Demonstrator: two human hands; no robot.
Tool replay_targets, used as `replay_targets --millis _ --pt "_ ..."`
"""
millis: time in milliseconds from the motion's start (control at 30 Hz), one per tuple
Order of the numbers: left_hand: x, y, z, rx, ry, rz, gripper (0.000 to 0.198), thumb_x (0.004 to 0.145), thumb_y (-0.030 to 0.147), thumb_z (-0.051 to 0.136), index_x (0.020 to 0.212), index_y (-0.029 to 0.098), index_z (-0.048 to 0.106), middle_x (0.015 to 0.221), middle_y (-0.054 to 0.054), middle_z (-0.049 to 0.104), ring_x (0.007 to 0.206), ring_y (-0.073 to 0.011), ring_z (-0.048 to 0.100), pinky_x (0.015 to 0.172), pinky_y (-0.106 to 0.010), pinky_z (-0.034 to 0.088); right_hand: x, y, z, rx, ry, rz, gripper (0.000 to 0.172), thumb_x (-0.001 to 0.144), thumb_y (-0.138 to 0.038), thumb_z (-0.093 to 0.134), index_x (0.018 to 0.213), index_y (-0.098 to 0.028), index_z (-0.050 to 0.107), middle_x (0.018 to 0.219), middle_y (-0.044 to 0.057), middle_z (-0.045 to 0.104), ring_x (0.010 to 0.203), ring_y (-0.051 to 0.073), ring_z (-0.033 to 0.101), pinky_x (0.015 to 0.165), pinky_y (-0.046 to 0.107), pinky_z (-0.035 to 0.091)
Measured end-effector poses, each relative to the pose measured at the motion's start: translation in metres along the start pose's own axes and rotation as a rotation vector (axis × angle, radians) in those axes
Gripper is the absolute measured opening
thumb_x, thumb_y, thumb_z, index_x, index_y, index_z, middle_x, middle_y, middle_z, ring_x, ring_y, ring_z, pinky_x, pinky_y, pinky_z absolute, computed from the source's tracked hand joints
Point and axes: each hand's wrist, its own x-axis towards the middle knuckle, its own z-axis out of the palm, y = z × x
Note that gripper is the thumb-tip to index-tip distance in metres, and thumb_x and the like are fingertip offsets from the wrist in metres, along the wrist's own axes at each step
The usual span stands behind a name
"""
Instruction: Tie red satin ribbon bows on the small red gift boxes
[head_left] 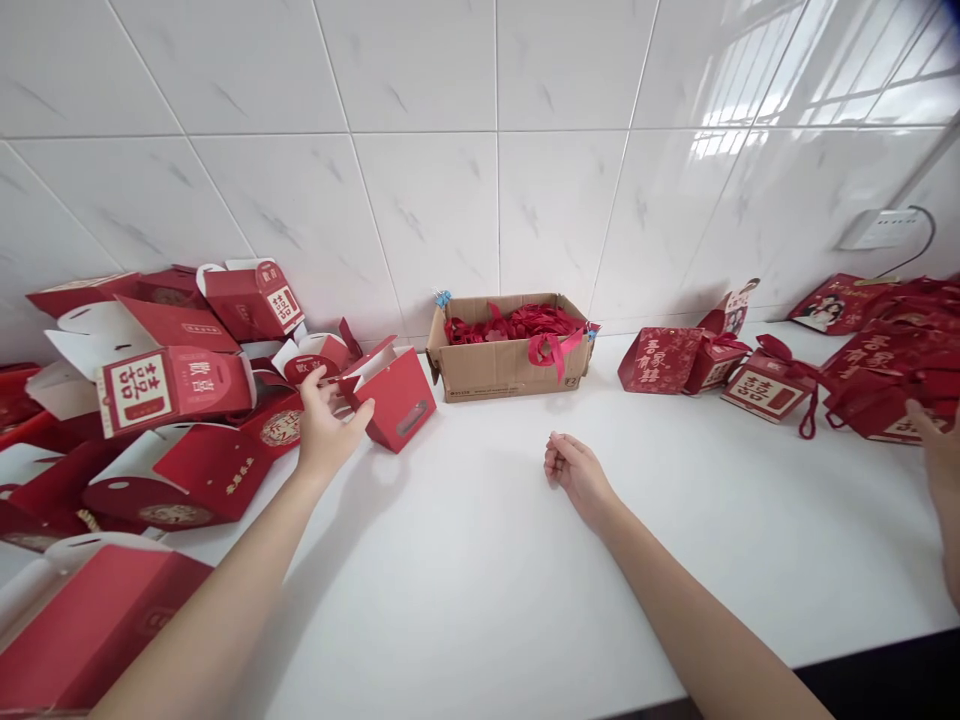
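1. In the head view, a white desk (465,560) is seen running along a white tiled wall (420,180).
2. The left hand (326,430) is stretched out to the middle left of the frame. Its grip is wide, with the fingers spread. The thumb is laid against the open white flap of a red gift box (394,400).
3. That red gift box is found on the desk just left of centre. It is tilted, with its open end turned toward the hand. Whether it is truly clasped or only touched cannot be told.
4. Behind and beside the left hand, a loose pile of red boxes (172,385) is spread over the left of the frame. Many of them are open, with white insides shown.
5. The right hand (574,470) is rested on the bare desk at the centre. Its grip is narrow, with the fingers curled into a loose fist, and nothing is seen inside it.
6. A cardboard box (502,365) is set against the wall in the upper centre. It is filled with red ribbons (525,322), one of which is draped over its front edge.
7. At the right, closed red boxes tied with ribbon (765,390) are grouped on the desk.
8. Another person's hand (934,440) is seen at the right edge, close to those tied boxes.
9. A wall socket (885,228) with a cable is fixed at the upper right.
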Motion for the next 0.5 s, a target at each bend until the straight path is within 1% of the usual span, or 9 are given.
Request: replay_targets --millis 100,167,267,333,400,467,500 --pt "-0.021 0.018 -0.008 -0.106 -0.06 0.002 0.072 0.064 0.028 0.07 0.125 0.023 0.033 0.106 -0.008 0.061 0.084 -0.0198 0.065 0.079 -0.04 0.055 0.001 0.001 0.0 -0.009 -0.001 -0.008 0.035 0.072 -0.048 0.067 0.072 -0.017 0.053 0.058 -0.003 0.052 0.051 0.01 0.048 0.047 0.022 0.034" --pt "-0.039 0.033 -0.005 -0.146 -0.145 0.011 0.068 0.065 0.028 0.07 0.122 0.024 0.034 0.103 -0.007 0.062 0.08 -0.0182 0.065 0.079 -0.04 0.055 0.002 0.001 0.0 -0.013 0.011 -0.023 0.034 0.074 -0.048 0.066 0.072 -0.017 0.053 0.058 -0.003 0.052 0.051 0.01 0.048 0.047 0.022 0.034" --pt "-0.064 0.053 0.014 -0.21 -0.353 0.037 0.059 0.072 0.031 0.066 0.12 0.024 0.033 0.105 -0.007 0.062 0.084 -0.0177 0.065 0.082 -0.039 0.054 0.004 0.0 -0.003 -0.017 0.079 -0.07 0.033 0.074 -0.048 0.065 0.072 -0.018 0.052 0.058 -0.004 0.051 0.05 0.009 0.046 0.045 0.021 0.031" --pt "-0.07 0.062 0.028 -0.238 -0.48 0.061 0.046 0.077 0.034 0.062 0.114 0.024 0.036 0.112 -0.009 0.06 0.092 -0.018 0.063 0.084 -0.038 0.053 0.006 -0.002 -0.008 -0.018 0.147 -0.11 0.033 0.075 -0.048 0.064 0.071 -0.019 0.052 0.059 -0.004 0.051 0.05 0.008 0.045 0.043 0.02 0.029" --pt "-0.063 0.067 0.04 -0.261 -0.621 0.098 0.047 0.078 0.039 0.062 0.115 0.025 0.037 0.117 -0.009 0.059 0.101 -0.0196 0.061 0.088 -0.038 0.051 0.01 -0.003 -0.013 -0.016 0.211 -0.158 0.032 0.076 -0.048 0.062 0.071 -0.019 0.051 0.061 -0.004 0.05 0.05 0.008 0.044 0.044 0.021 0.029" --pt "-0.039 0.071 0.052 -0.284 -0.814 0.171 0.06 0.073 0.052 0.063 0.12 0.025 0.04 0.123 -0.012 0.057 0.112 -0.0239 0.056 0.09 -0.038 0.049 0.015 -0.004 -0.018 -0.013 0.262 -0.214 0.031 0.077 -0.048 0.061 0.072 -0.02 0.05 0.062 -0.004 0.05 0.052 0.008 0.045 0.047 0.021 0.033" --pt "-0.022 0.075 0.059 -0.318 -0.856 0.201 0.062 0.074 0.063 0.054 0.12 0.023 0.043 0.124 -0.014 0.056 0.114 -0.0257 0.054 0.086 -0.036 0.051 0.017 -0.004 -0.02 -0.012 0.282 -0.241 0.03 0.078 -0.048 0.06 0.072 -0.02 0.05 0.062 -0.005 0.05 0.053 0.008 0.045 0.049 0.021 0.035"
